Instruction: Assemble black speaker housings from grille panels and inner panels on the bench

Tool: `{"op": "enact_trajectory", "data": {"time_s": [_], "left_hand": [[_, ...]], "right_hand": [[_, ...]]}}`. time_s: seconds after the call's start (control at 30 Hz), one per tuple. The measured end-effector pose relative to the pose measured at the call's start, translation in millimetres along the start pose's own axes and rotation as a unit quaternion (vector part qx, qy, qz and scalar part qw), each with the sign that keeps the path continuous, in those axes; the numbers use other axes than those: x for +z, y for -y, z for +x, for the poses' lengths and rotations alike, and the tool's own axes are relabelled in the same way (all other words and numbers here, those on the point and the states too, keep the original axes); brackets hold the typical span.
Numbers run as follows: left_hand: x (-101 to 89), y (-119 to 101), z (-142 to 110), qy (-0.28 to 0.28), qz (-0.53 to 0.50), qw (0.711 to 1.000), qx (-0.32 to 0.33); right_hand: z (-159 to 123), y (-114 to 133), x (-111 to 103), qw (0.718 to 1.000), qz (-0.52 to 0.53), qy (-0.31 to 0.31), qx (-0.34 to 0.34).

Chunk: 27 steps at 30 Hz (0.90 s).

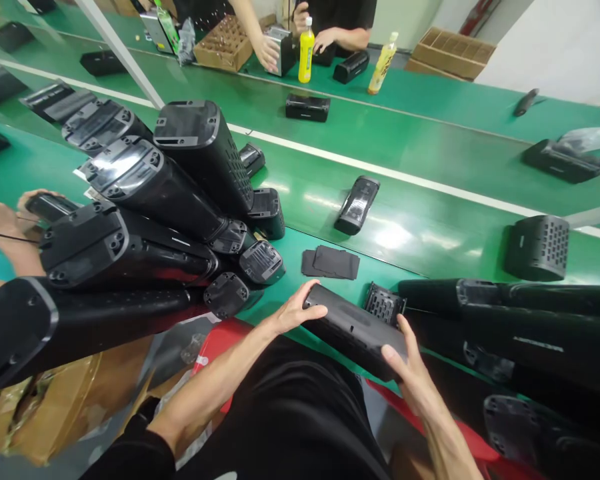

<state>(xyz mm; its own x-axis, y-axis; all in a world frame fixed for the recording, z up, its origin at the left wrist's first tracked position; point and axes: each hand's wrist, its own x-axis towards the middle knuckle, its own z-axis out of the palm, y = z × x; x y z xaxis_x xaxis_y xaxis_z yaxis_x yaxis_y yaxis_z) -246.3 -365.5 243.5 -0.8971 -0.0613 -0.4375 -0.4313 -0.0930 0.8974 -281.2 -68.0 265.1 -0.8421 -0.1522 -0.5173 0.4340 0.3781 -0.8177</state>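
The person holds a long black plastic housing across the body with both hands, just over the near edge of the green bench, at about 6 o'clock in the view. The left hand lies on the left end of the housing, with the fingers close together and curved over the top, and the forearm comes in from about 7 o'clock. The right hand takes the other end with the thumb raised along the side. I cannot tell where its other fingers go under the housing. Both hands are only partly closed, because the body is wide. This hold from two ends seems good: the weight is shared and the middle of the top face stays free. It is wise to keep the housing level and away from the black grille piece, which lies just beyond it at 12 o'clock. A small stack of dark sheets lies near at 11 o'clock. A large pile of black housings is at 10 o'clock, and another pile is at 3 o'clock.
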Motion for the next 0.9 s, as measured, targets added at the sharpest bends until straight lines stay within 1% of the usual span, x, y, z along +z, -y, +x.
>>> {"op": "enact_trajectory", "data": {"time_s": [0.07, 0.1, 0.17, 0.2, 0.27, 0.3, 0.37, 0.4, 0.47, 0.57, 0.6, 0.67, 0.73, 0.8, 0.83, 0.87, 0.9], "left_hand": [[-0.6, 1, 3, -0.026, 0.009, 1.0, -0.003], [-0.5, 1, 5, -0.037, 0.013, 0.999, -0.009], [-0.2, 2, 10, -0.054, 0.034, 0.997, -0.036], [-0.3, 3, 13, -0.057, 0.048, 0.996, -0.058], [-0.9, 4, 17, -0.05, 0.056, 0.992, -0.106], [-1.4, 4, 19, -0.042, 0.044, 0.991, -0.122], [-2.5, 5, 21, -0.026, 0.003, 0.992, -0.121], [-3.0, 5, 22, -0.022, -0.013, 0.994, -0.109], [-4.5, 4, 24, -0.02, -0.015, 0.996, -0.087], [-6.3, 0, 32, -0.024, -0.004, 0.996, -0.082], [-6.2, -1, 35, -0.028, -0.021, 0.996, -0.081], [-3.2, -7, 42, -0.048, -0.101, 0.991, -0.073], [3.9, -17, 47, -0.084, -0.189, 0.977, -0.051], [13.8, -32, 49, -0.111, -0.228, 0.967, -0.011], [18.6, -42, 48, -0.106, -0.231, 0.967, 0.014], [22.6, -54, 45, -0.085, -0.232, 0.968, 0.041], [25.4, -68, 40, -0.049, -0.233, 0.969, 0.07]], "right_hand": [[-1, 1, 3, 1.0, 0.015, 0.013, 0.015], [-1, 0, 6, 1.0, 0.017, 0.009, 0.017], [0, -4, 11, 1.0, 0.02, -0.01, 0.018], [1, -7, 13, 0.999, 0.024, -0.015, 0.03], [4, -12, 15, 0.996, 0.034, -0.001, 0.081], [5, -14, 14, 0.993, 0.044, 0.009, 0.113], [6, -17, 11, 0.983, 0.08, 0.026, 0.166], [6, -19, 9, 0.978, 0.101, 0.032, 0.178], [4, -23, 6, 0.978, 0.116, 0.033, 0.168], [1, -31, 4, 0.99, 0.089, -0.001, 0.105], [1, -32, 5, 0.991, 0.094, -0.013, 0.094], [8, -29, 12, 0.983, 0.155, -0.028, 0.095], [30, -14, 23, 0.959, 0.259, -0.033, 0.107], [70, 12, 35, 0.927, 0.362, -0.045, 0.087], [98, 29, 39, 0.91, 0.405, -0.064, 0.066], [129, 46, 42, 0.895, 0.436, -0.085, 0.041], [163, 62, 43, 0.881, 0.455, -0.123, 0.034]]}}
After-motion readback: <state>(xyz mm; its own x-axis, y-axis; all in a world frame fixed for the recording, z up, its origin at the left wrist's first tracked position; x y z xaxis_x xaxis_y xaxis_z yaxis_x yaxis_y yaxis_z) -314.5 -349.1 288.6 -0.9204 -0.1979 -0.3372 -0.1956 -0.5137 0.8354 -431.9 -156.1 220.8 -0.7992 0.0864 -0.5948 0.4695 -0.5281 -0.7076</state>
